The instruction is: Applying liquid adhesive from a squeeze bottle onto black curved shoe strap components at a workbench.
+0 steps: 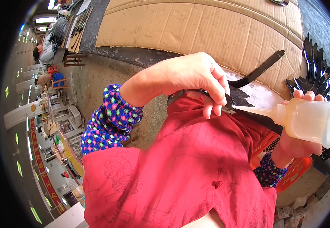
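Note:
My left hand [201, 78] is closed, with thumb and fingers pinching a narrow black strip [261, 69] above my red-clad lap. One flat length of the strip reaches up to the right over the cardboard, and a curved bit shows left of my fingers. My right hand [296, 144] is wrapped round a translucent squeeze bottle [315, 119] holding pale yellowish liquid. The bottle lies tilted sideways, its long thin nozzle pointing left. The nozzle's tip is at the strip, right beside my left fingertips; whether liquid is coming out I cannot tell.
A large cardboard sheet [195, 28] covers the dark worktable ahead. Glossy black leaf-shaped pieces [317, 68] lie in a pile at the right. An orange-red plastic basket [296, 173] stands below on the right. Other people [45, 53] sit at the far left, near a wooden stool [73, 59].

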{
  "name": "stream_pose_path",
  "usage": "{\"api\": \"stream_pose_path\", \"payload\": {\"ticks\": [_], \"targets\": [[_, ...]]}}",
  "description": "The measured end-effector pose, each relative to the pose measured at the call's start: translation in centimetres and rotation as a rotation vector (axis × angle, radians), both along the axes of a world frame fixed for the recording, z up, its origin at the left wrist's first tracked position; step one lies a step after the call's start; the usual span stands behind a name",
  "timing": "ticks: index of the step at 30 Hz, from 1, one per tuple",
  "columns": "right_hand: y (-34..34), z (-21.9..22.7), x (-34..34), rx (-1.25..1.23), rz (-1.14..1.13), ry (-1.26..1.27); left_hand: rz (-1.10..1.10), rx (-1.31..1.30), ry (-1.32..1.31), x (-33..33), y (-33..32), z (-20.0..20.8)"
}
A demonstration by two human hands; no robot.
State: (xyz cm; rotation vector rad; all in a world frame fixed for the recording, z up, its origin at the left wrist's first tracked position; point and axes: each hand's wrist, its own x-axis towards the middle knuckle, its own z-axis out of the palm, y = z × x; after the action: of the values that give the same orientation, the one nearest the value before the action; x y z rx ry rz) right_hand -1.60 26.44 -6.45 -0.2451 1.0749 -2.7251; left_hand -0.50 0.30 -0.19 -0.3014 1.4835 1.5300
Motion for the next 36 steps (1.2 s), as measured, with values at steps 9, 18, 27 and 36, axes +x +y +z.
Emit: {"api": "stream_pose_path", "payload": {"ticks": [9,18,27,36], "targets": [[0.1,-0.1,0.1,-0.007,-0.003,-0.022,-0.006,-0.039,-0.001,0.1,0.2,0.1],[0.3,-0.2,0.1,0.015,-0.016,-0.044,-0.015,-0.04,0.01,-0.1,0.2,0.0],[1.1,-1.5,-0.5,-0.177,0.201,0.063,-0.012,-0.068,0.012,-0.1,0.0,0.3],[0.3,-0.5,0.2,0.011,-0.007,-0.018,-0.116,-0.038,-0.026,-0.2,0.1,-0.2]]}}
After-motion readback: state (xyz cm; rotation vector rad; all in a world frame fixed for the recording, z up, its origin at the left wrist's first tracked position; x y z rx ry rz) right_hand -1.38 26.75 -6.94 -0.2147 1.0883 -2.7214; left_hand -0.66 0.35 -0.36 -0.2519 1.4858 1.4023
